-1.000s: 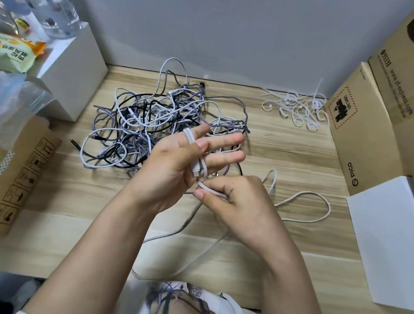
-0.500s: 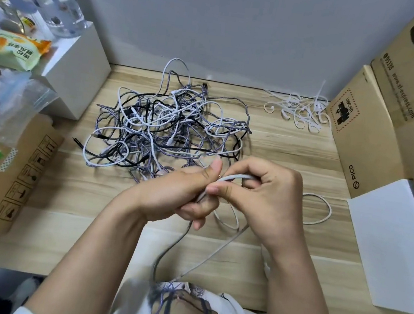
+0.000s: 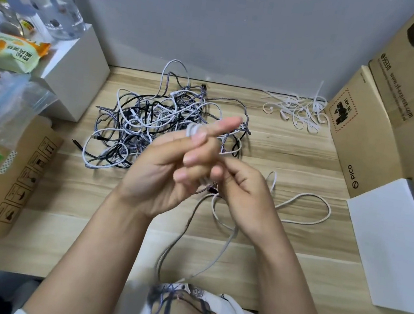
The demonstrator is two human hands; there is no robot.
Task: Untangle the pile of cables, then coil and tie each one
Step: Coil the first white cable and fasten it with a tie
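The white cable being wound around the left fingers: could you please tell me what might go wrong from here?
1. The turns of the white cable sit near the tips of the left hand fingers and could slip off.
2. Its slack loop on the table may kink as the right hand feeds it.
3. It passes close to the tangled pile and might snag.
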